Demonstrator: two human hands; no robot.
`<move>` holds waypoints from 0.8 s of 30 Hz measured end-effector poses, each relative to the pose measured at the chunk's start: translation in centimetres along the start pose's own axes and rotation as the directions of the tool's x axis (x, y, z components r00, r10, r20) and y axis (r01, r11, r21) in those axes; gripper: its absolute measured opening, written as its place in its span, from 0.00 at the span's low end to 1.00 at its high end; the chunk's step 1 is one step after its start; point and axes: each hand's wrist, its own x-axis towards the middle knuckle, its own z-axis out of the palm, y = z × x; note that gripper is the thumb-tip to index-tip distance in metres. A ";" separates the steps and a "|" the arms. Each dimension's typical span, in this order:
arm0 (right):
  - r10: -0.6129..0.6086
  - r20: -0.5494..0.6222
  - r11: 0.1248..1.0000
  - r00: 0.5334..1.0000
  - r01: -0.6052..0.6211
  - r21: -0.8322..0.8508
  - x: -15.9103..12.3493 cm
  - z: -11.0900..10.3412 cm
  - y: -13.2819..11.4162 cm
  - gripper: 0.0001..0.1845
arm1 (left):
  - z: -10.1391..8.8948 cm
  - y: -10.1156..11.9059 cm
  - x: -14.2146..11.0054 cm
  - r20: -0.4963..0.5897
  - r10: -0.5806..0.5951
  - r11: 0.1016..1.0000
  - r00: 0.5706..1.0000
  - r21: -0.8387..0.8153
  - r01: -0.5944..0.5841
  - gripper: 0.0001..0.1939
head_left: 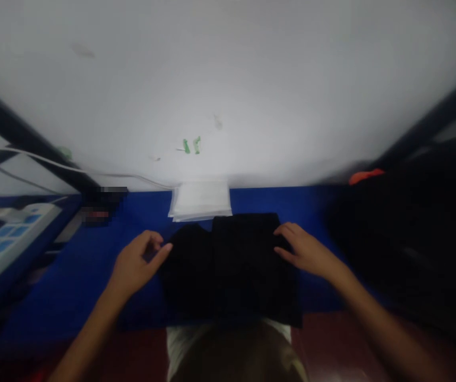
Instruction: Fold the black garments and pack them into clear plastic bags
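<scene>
A piece of black fabric (247,265), which looks like a folded garment, lies across the blue surface in front of me and reaches its front edge. My left hand (138,260) is beside the fabric's left edge, thumb apart from bent fingers, with nothing visible in its grasp. Over the right edge, my right hand (303,249) has its thumb and fingers spread, the tips at the cloth. Whether those tips press on it, I cannot tell. Just behind the fabric is a stack of flat white, clear-edged plastic bags (201,200).
To the left stands a white power strip (16,239) with blue sockets; a white cable (124,175) runs along the wall. A big dark heap (411,239) fills the right side, an orange item (365,176) behind it. Dark frame bars (32,130) slant at both sides.
</scene>
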 end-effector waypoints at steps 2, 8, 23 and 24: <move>-0.073 0.057 0.997 0.996 0.074 -0.015 -0.3 -0.1 -1.4 0.20 | 0.7 2.2 0.5 0.092 0.243 0.969 0.966 0.029 -0.246 0.17; -0.119 0.165 0.991 0.979 0.126 -0.037 -0.7 -0.2 -1.7 0.15 | 3.7 7.5 2.3 0.473 0.591 0.774 0.654 -0.102 -0.625 0.18; -0.029 -0.303 0.927 0.953 -0.087 -0.364 4.0 0.7 1.4 0.14 | 5.7 6.2 7.4 0.356 0.392 0.809 0.848 0.306 -0.502 0.14; -0.073 -0.272 0.940 0.960 -0.025 -0.340 3.5 0.8 1.1 0.13 | 5.2 6.3 6.8 0.407 0.421 0.815 0.811 0.222 -0.535 0.15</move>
